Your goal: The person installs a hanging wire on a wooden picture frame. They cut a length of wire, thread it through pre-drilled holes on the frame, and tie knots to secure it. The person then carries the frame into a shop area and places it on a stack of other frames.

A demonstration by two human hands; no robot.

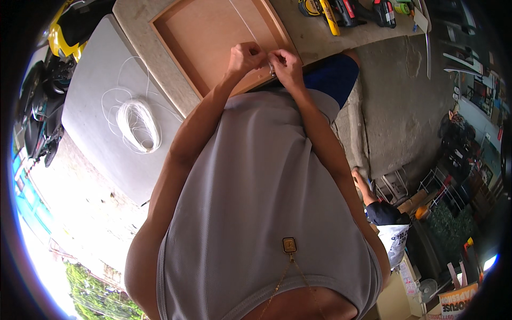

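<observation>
My left hand and my right hand are close together over the near right corner of a shallow wooden tray. A thin white cord runs taut from the tray's far side down to my left fingertips, which are pinched on it. The fingers of my right hand are closed too, just right of the left ones. A small shiny metal piece shows beneath them; what they grip is too small to make out.
On a grey table at the left lies a loose coil of white cord. A tape measure, a yellow tool and red-and-black tools lie beyond the tray's right side. Another person is behind on the right.
</observation>
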